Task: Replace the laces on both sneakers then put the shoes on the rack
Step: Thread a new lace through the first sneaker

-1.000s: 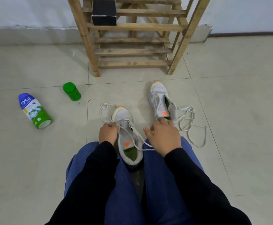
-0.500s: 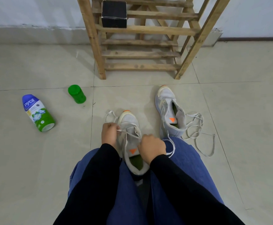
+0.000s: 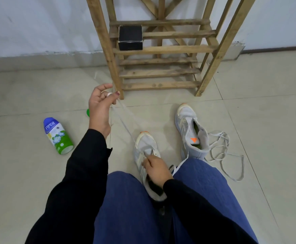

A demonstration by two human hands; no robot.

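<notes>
A grey sneaker (image 3: 144, 146) lies on the floor between my knees, toe pointing away. My left hand (image 3: 99, 106) is raised up and to the left, pinching a white lace (image 3: 124, 118) that runs taut down to the shoe's front eyelets. My right hand (image 3: 156, 169) grips the shoe's tongue area and holds the shoe down. The second grey sneaker (image 3: 189, 127) stands to the right with an orange mark on its tongue. A loose white lace (image 3: 221, 148) lies tangled beside it. The wooden rack (image 3: 161, 73) stands ahead against the wall.
A black box (image 3: 130, 37) sits on a rack shelf. A blue-and-green bottle (image 3: 57, 136) lies on the tiles at left. A green cap (image 3: 88, 113) shows just behind my left wrist. My blue-trousered legs fill the lower frame.
My left hand has risen up and away from the shoe, drawing the lace out long and taut. My right hand has stayed on the shoe. The view has tilted upward.
</notes>
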